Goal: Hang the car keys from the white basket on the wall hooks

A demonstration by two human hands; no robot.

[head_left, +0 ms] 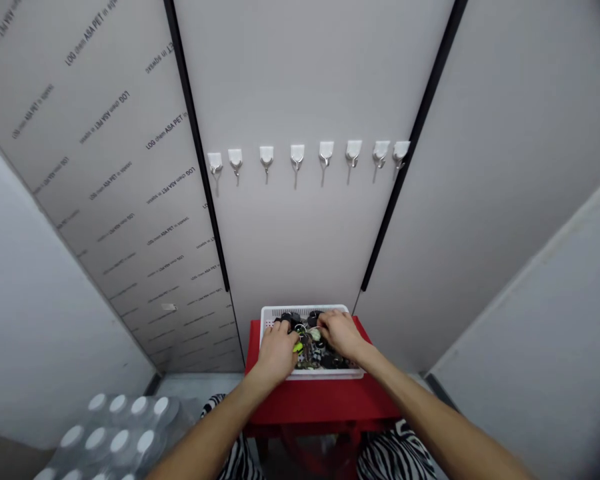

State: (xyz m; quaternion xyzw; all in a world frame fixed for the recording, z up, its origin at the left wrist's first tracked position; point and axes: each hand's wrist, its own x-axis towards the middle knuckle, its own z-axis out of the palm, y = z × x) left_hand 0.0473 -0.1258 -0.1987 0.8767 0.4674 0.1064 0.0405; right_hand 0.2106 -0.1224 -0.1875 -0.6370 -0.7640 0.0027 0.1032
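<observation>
A white plastic basket sits on a red table against the wall. In it lies a jumble of small, mostly dark items, some with metal rings like key rings. My left hand reaches over the basket's left side, its fingers curled down among the items beside a lime-green piece. From the right, my right hand dips in with bent fingertips pressed together near a pale greenish piece. What either hand grips is too small and covered to name.
A row of several white hooks is stuck on the wall above the basket. Black strips run down the wall on both sides. White-capped bottles stand in a pack at lower left. My knees in zebra-striped cloth are below the table.
</observation>
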